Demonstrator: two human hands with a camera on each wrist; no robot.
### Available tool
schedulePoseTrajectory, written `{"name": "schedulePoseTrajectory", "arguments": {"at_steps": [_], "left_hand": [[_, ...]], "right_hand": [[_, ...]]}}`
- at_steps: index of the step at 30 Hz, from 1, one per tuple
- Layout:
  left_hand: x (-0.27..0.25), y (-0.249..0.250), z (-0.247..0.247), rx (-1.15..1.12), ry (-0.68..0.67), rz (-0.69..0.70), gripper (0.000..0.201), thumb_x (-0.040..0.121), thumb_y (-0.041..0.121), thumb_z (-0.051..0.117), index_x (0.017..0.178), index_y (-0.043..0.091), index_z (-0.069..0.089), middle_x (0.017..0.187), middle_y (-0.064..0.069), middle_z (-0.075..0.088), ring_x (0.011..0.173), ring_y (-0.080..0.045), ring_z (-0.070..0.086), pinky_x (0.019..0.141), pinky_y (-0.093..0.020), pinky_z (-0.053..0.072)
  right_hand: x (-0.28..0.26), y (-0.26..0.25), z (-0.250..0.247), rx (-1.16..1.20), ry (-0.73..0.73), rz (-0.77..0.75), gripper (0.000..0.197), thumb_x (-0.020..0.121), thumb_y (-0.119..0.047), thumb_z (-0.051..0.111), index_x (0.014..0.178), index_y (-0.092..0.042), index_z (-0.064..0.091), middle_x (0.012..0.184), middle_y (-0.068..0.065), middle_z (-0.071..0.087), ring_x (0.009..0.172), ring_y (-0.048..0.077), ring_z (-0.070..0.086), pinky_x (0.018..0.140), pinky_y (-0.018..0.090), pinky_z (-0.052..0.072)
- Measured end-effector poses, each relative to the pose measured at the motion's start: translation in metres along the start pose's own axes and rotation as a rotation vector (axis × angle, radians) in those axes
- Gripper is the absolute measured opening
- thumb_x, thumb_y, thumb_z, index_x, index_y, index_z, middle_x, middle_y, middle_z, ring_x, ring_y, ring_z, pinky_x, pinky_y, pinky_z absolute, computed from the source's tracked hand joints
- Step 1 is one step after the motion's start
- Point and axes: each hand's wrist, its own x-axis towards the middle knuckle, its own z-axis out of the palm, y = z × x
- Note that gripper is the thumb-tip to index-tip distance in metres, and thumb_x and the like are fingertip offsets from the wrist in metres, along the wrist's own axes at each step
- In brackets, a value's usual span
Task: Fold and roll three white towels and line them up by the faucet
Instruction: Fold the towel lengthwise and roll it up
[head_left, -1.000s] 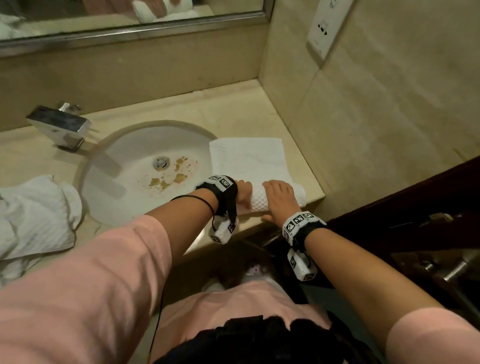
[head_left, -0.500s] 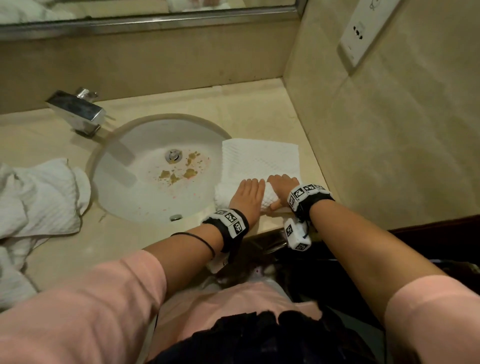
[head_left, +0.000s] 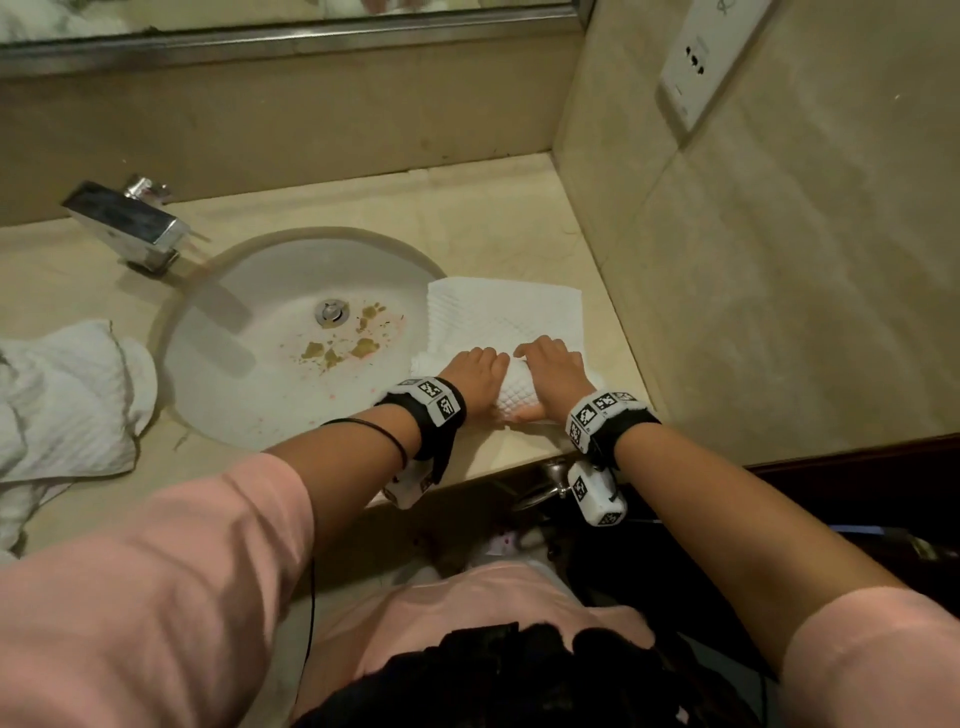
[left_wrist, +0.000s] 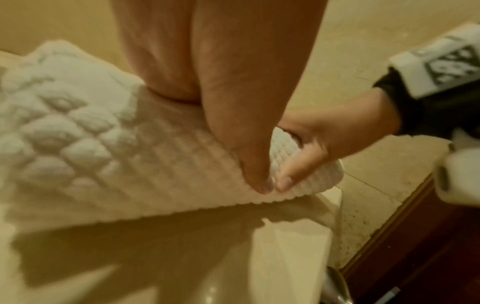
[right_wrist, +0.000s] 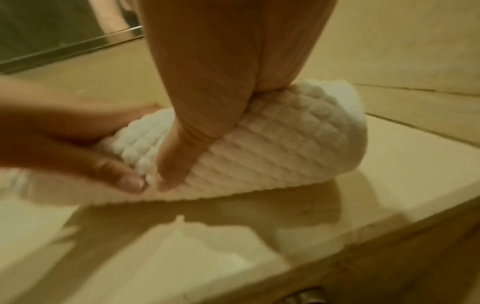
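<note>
White waffle-weave cotton, puffed into small raised squares, makes up the towel (head_left: 511, 322) on the beige stone counter (head_left: 467, 218). Its near part is rolled into a thick tube under both palms, and the flat part stretches away beyond the fingertips, one corner overhanging the round white sink (head_left: 218, 374). The left hand (head_left: 475, 371) and right hand (head_left: 553, 371) lie side by side on the roll, fingers curled over its top and thumbs tucked against its near side, thumb tips almost meeting, so both hands clamp the roll. Black-and-white square-patterned markers sit on the wrist bands; no writing is readable. A boxy chrome faucet (head_left: 124, 223) stands far left of the fingers. A crumpled white towel (head_left: 67, 400) lies further left. A mirror runs above, and a white socket plate (head_left: 711, 57) sits on the tiled wall to the right.
</note>
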Motion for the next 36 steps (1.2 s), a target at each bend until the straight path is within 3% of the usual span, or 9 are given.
{"name": "schedulePoseTrajectory", "arguments": {"at_steps": [4,8,13,17,23,27,30,33,36], "left_hand": [[0.010,-0.007,-0.007,-0.037,-0.043,0.012,0.083,0.083,0.048,0.064,0.143,0.004,0.026,0.139,-0.015,0.039,0.126,-0.030,0.041,0.105,-0.036,0.034],[0.021,-0.011,-0.012,-0.052,-0.107,0.004,0.082,0.083,0.045,0.067,0.142,0.004,0.028,0.140,-0.016,0.040,0.127,-0.030,0.041,0.106,-0.039,0.035],[0.028,-0.016,-0.017,-0.064,-0.150,0.013,0.084,0.081,0.048,0.068,0.142,0.005,0.028,0.139,-0.015,0.041,0.127,-0.030,0.042,0.107,-0.040,0.035],[0.030,-0.016,-0.017,-0.024,-0.125,0.010,0.085,0.080,0.052,0.066,0.141,0.005,0.031,0.139,-0.015,0.039,0.127,-0.030,0.039,0.107,-0.039,0.034],[0.023,-0.013,-0.004,0.063,0.095,0.004,0.088,0.075,0.064,0.063,0.137,0.007,0.037,0.130,-0.011,0.042,0.119,-0.027,0.039,0.100,-0.034,0.032],[0.017,0.003,0.013,0.119,0.217,-0.077,0.072,0.096,0.045,0.041,0.144,-0.005,0.020,0.140,-0.018,0.037,0.127,-0.032,0.037,0.109,-0.038,0.027],[0.010,0.019,0.022,0.183,0.246,-0.148,0.066,0.100,0.033,0.029,0.146,-0.010,0.008,0.144,-0.025,0.029,0.133,-0.039,0.030,0.116,-0.046,0.017],[0.011,0.020,0.016,0.179,0.211,-0.186,0.065,0.096,0.036,0.039,0.142,-0.007,0.025,0.132,-0.022,0.042,0.123,-0.036,0.042,0.112,-0.045,0.027],[0.016,0.014,0.004,0.169,0.173,-0.194,0.047,0.070,0.041,0.070,0.103,0.007,0.067,0.087,-0.006,0.063,0.078,-0.022,0.060,0.081,-0.030,0.049]], "right_hand": [[-0.013,-0.009,0.006,-0.202,0.065,-0.057,0.088,0.074,-0.049,0.072,0.142,-0.012,0.029,0.135,0.006,0.039,0.124,0.024,0.038,0.105,0.039,0.027],[-0.026,-0.018,0.021,-0.205,0.110,0.008,0.079,0.084,-0.018,0.059,0.149,-0.006,0.016,0.145,0.010,0.033,0.134,0.027,0.030,0.115,0.042,0.019],[-0.020,-0.017,0.014,-0.149,0.126,0.020,0.087,0.081,-0.054,0.063,0.145,-0.010,0.023,0.140,0.006,0.038,0.130,0.024,0.035,0.112,0.039,0.020],[-0.005,-0.012,0.004,-0.142,0.055,0.002,0.087,0.079,-0.054,0.066,0.143,-0.011,0.026,0.136,0.006,0.040,0.126,0.025,0.039,0.106,0.037,0.025],[0.015,-0.001,-0.005,-0.100,-0.054,-0.033,0.089,0.072,-0.053,0.073,0.139,-0.012,0.032,0.133,0.006,0.043,0.122,0.024,0.043,0.103,0.035,0.031],[0.027,0.006,-0.012,-0.071,-0.125,-0.046,0.090,0.071,-0.054,0.074,0.139,-0.012,0.033,0.135,0.007,0.043,0.123,0.025,0.043,0.101,0.036,0.034],[0.036,0.011,-0.015,-0.045,-0.174,-0.032,0.091,0.070,-0.054,0.075,0.139,-0.012,0.034,0.136,0.007,0.044,0.125,0.025,0.044,0.103,0.038,0.034],[0.045,0.015,-0.018,0.014,-0.227,-0.016,0.090,0.067,-0.055,0.078,0.136,-0.013,0.038,0.132,0.006,0.048,0.123,0.026,0.046,0.102,0.039,0.035],[0.052,0.019,-0.023,0.063,-0.267,-0.007,0.083,0.066,-0.055,0.078,0.130,-0.014,0.044,0.124,0.004,0.053,0.115,0.026,0.052,0.097,0.039,0.041]]}}
